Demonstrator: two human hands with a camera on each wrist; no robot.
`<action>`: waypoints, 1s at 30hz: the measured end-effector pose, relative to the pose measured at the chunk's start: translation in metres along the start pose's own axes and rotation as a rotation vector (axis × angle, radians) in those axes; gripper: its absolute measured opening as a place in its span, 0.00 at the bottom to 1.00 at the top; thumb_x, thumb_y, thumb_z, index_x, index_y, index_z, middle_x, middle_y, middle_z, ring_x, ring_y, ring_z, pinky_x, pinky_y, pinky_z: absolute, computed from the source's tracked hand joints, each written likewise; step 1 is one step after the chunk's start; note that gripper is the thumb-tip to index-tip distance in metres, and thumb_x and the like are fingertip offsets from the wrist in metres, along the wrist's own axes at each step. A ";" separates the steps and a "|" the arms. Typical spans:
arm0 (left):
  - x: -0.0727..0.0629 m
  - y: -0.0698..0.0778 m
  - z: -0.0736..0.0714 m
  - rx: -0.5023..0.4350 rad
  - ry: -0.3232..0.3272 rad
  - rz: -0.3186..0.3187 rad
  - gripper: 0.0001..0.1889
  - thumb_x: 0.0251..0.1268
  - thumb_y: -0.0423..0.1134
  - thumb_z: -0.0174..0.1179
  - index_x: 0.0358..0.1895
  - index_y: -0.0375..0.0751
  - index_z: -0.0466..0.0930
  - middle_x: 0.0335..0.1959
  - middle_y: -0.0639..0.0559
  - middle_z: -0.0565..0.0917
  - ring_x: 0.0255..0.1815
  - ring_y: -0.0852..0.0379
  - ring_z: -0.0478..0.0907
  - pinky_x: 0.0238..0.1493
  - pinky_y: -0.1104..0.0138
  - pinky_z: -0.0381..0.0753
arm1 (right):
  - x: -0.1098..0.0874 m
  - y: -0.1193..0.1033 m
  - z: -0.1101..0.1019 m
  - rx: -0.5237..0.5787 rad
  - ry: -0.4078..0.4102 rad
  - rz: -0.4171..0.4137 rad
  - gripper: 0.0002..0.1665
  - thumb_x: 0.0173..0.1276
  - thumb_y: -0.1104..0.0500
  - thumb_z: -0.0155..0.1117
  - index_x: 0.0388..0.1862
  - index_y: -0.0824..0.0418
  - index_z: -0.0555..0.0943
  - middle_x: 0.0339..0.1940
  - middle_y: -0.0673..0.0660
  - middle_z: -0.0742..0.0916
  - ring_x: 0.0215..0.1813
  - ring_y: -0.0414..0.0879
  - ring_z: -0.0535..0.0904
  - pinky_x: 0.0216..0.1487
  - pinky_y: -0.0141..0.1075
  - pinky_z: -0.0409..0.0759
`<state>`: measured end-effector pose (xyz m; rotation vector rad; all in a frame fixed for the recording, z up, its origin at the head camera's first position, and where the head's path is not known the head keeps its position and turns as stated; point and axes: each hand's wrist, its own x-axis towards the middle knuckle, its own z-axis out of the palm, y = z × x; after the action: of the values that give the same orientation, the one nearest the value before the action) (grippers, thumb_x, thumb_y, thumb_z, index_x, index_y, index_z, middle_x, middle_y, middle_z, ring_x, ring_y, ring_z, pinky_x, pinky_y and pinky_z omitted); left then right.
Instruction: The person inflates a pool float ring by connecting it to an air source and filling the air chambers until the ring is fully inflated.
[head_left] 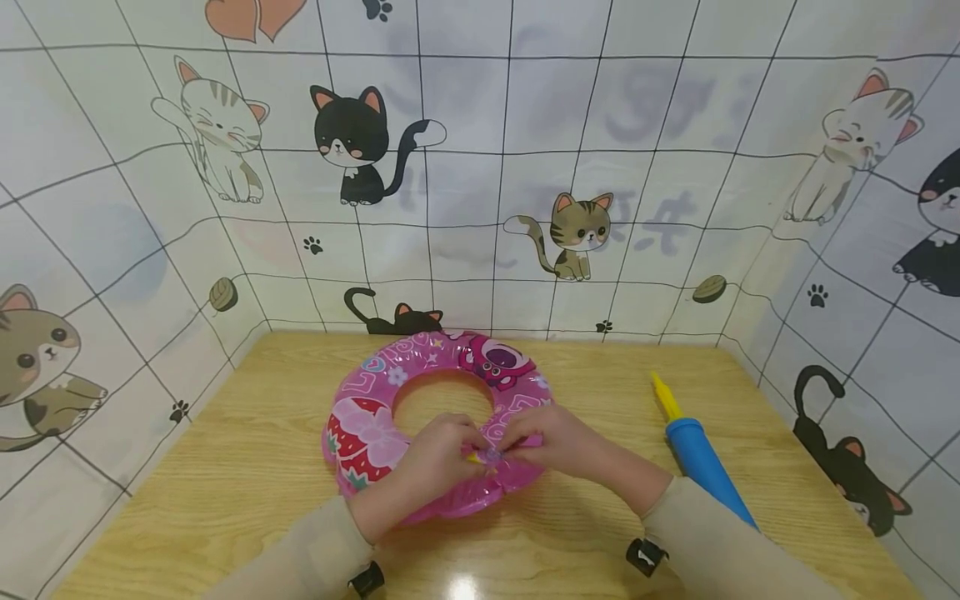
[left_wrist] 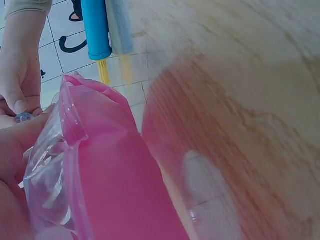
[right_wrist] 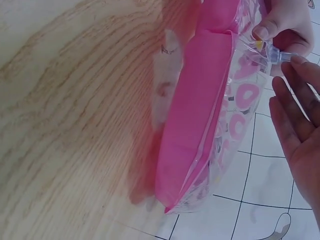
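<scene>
A pink inflated swim ring, printed with strawberries and a cartoon bear, lies on the wooden table. Its clear air valve sticks up from the transparent top side. My left hand pinches the ring's film at the base of the valve. From the other side, my right hand pinches the valve's tip between thumb and forefinger; its other fingers stand loosely out in the right wrist view. In the head view the fingers hide most of the valve.
To the right lies a blue hand pump with a yellow nozzle. Light cloth walls printed with cats and grid lines enclose the table at the back and both sides.
</scene>
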<state>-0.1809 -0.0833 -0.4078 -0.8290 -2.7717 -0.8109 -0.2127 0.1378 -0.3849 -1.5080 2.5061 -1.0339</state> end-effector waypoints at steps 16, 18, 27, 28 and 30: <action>-0.001 0.000 0.003 0.170 0.035 0.102 0.14 0.47 0.46 0.77 0.37 0.46 0.90 0.34 0.59 0.82 0.41 0.58 0.76 0.47 0.66 0.79 | 0.013 -0.004 -0.007 -0.050 -0.117 0.019 0.06 0.62 0.66 0.70 0.37 0.59 0.88 0.32 0.45 0.85 0.37 0.34 0.79 0.41 0.37 0.83; -0.001 0.001 0.003 0.172 0.031 0.102 0.14 0.48 0.46 0.77 0.37 0.46 0.90 0.34 0.59 0.81 0.40 0.59 0.76 0.47 0.66 0.79 | 0.014 -0.005 -0.007 -0.058 -0.116 0.014 0.05 0.62 0.66 0.70 0.37 0.60 0.88 0.33 0.46 0.85 0.37 0.34 0.79 0.41 0.38 0.83; -0.001 0.002 0.004 0.169 0.037 0.115 0.13 0.48 0.46 0.77 0.36 0.45 0.90 0.33 0.59 0.80 0.39 0.60 0.76 0.46 0.67 0.79 | 0.015 -0.007 -0.006 -0.003 -0.136 0.097 0.07 0.63 0.67 0.69 0.39 0.60 0.88 0.36 0.48 0.86 0.40 0.35 0.80 0.44 0.34 0.82; -0.001 0.002 0.004 0.171 0.041 0.121 0.13 0.47 0.46 0.77 0.36 0.45 0.90 0.32 0.59 0.79 0.39 0.60 0.76 0.46 0.68 0.79 | 0.015 -0.007 -0.006 0.008 -0.141 0.104 0.07 0.63 0.67 0.69 0.39 0.59 0.88 0.36 0.48 0.86 0.41 0.35 0.80 0.44 0.33 0.82; -0.001 0.002 0.005 0.177 0.048 0.126 0.13 0.47 0.46 0.77 0.35 0.45 0.90 0.32 0.59 0.79 0.38 0.60 0.76 0.45 0.68 0.78 | 0.015 -0.006 -0.006 0.039 -0.152 0.123 0.07 0.63 0.67 0.69 0.38 0.59 0.88 0.36 0.47 0.86 0.40 0.35 0.80 0.44 0.32 0.82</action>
<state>-0.1785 -0.0797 -0.4113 -0.9268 -2.6696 -0.5471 -0.2181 0.1268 -0.3727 -1.3478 2.4250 -0.9080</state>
